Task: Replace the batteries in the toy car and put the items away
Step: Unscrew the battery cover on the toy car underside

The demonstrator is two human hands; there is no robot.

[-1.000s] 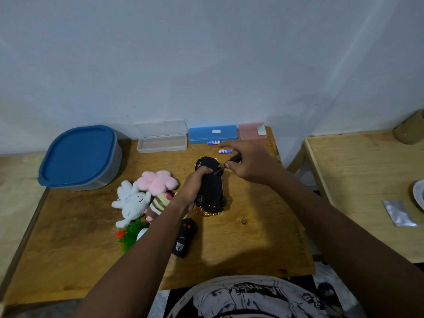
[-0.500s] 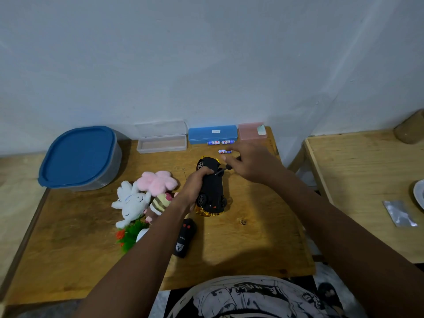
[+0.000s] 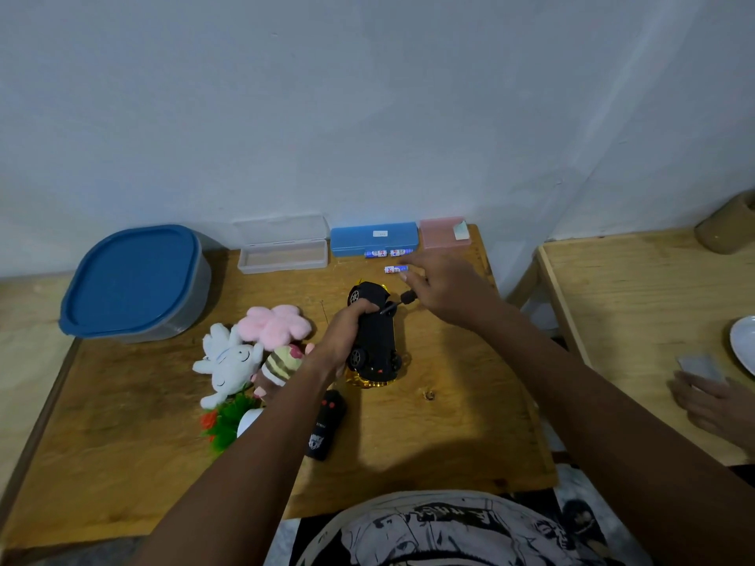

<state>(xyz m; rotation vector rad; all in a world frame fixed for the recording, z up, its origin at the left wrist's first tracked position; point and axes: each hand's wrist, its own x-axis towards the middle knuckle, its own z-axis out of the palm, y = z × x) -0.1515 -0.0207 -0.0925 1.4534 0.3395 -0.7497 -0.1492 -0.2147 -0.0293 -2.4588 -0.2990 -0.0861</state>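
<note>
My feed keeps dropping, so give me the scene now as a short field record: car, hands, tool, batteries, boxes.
car: black toy car upside down on the wooden table
left hand: left hand grips the car
right hand: right hand holds a screwdriver, tip at the car's underside
batteries: three loose, near the blue box
boxes: clear box open; pink box shut
remote: remote beside the left forearm

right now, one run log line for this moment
stage: car flipped, screwdriver on underside | left hand: gripping toy car | right hand: fingers spread over screwdriver | batteries: loose on table
</note>
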